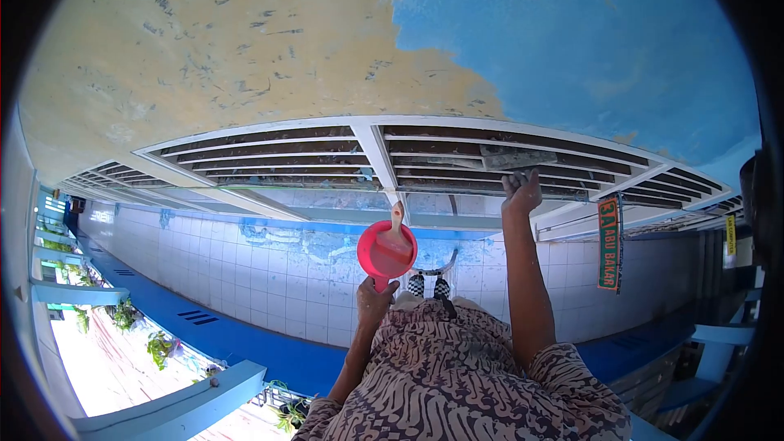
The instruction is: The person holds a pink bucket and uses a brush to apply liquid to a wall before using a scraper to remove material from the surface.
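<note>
My left hand (376, 300) is closed around the short handle of a pink-red dipper (365, 250), held in front of my body. Milky liquid shows inside it. A paintbrush (397, 224) leans in the dipper, its wooden handle pointing up. My right hand (523, 191) reaches up to the white louvred vent (371, 149), fingers curled at the slats. Just above those fingertips, a flat grey piece (518, 158) lies across the slats. Whether my fingers grip it or a slat, I cannot make out.
Above the vent the wall is part blue paint (588, 33), part bare beige (269, 41). A hanging sign (608, 245) is right of my arm. Far below are white tiles (286, 294), my checkered shoes (442, 287) and a blue ledge (220, 335). Light-blue beams (188, 404) edge the left.
</note>
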Available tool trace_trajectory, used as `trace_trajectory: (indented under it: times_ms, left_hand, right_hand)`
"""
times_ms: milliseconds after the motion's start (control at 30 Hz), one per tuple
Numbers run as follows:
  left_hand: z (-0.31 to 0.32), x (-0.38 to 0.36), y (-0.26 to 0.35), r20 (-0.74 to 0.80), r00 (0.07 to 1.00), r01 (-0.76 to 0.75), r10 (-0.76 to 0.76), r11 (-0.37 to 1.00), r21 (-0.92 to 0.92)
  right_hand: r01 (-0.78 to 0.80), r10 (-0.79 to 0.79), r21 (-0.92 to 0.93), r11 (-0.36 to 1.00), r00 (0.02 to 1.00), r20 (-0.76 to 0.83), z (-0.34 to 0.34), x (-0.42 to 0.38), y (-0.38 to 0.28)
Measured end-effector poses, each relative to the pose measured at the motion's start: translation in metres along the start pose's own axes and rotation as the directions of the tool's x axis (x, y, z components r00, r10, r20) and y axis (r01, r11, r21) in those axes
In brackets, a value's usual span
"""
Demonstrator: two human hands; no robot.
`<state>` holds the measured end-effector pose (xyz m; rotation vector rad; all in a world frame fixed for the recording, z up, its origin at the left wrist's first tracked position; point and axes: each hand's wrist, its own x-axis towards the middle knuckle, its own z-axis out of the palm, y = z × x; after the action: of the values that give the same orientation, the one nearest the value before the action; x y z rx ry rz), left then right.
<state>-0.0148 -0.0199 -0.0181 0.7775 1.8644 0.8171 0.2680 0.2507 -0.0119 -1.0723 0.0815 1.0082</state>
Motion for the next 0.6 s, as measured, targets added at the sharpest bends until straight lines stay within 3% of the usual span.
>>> trace_trajectory:
  times_ms: [67, 133, 167, 200, 233, 300, 333, 433, 467, 533, 567, 600]
  left_hand:
    - [0.001, -0.001, -0.001, -0.018, 1.0, 0.002, -0.002, 1.0, 0.012]
    - [0.001, 0.001, -0.003, -0.034, 0.999, 0.004, -0.003, 1.0, 0.019]
    - [0.002, 0.002, -0.005, -0.04, 0.999, -0.01, 0.011, 1.0, 0.024]
    - [0.002, 0.001, -0.007, -0.045, 0.999, -0.022, 0.023, 0.999, 0.03]
    - [0.001, 0.0, -0.008, -0.048, 0.999, -0.018, 0.02, 0.999, 0.028]
    - [0.0, 0.001, -0.009, -0.052, 0.998, -0.018, 0.019, 1.0, 0.015]
    - [0.0, 0.002, -0.009, -0.053, 0.998, -0.015, 0.016, 1.0, 0.013]
    - [-0.003, 0.004, -0.014, -0.061, 0.998, 0.011, -0.009, 1.0, 0.026]
    - [-0.002, 0.006, -0.019, -0.081, 0.997, -0.017, 0.02, 0.999, 0.033]
    - [-0.003, 0.004, -0.021, -0.104, 0.993, -0.042, 0.046, 0.998, 0.04]
    - [-0.004, 0.001, -0.017, -0.098, 0.995, -0.021, 0.022, 1.0, 0.007]
    - [-0.006, 0.0, -0.013, -0.089, 0.996, -0.002, -0.001, 1.0, -0.025]
  right_hand:
    - [-0.079, 0.104, -0.172, 0.982, 0.985, 0.139, -0.026, 0.006, 0.045]
    - [0.295, 0.081, -0.592, 0.75, 0.848, 0.524, -0.028, -0.033, 0.063]
    - [0.761, -0.197, -0.506, 0.406, 0.614, 0.765, -0.026, -0.045, 0.075]
    - [0.964, -0.289, -0.255, -0.08, 0.222, 0.931, -0.027, -0.055, 0.086]
    - [0.964, -0.285, -0.252, -0.079, 0.221, 0.933, -0.024, -0.067, 0.09]
    - [0.983, 0.043, 0.006, -0.182, 0.002, 0.999, -0.014, -0.088, 0.088]
    - [0.983, 0.046, 0.007, -0.181, 0.001, 0.999, -0.01, -0.089, 0.093]
    - [0.873, 0.069, -0.23, -0.43, 0.286, 0.956, 0.017, -0.077, 0.11]
    - [0.876, 0.075, -0.224, -0.426, 0.28, 0.957, 0.025, -0.068, 0.112]
    - [0.809, 0.252, -0.209, -0.549, 0.399, 0.882, 0.035, -0.05, 0.111]
    - [0.8, 0.166, -0.138, -0.583, 0.283, 0.945, 0.033, -0.046, 0.111]
    - [0.801, 0.167, -0.137, -0.583, 0.283, 0.944, 0.03, -0.042, 0.112]
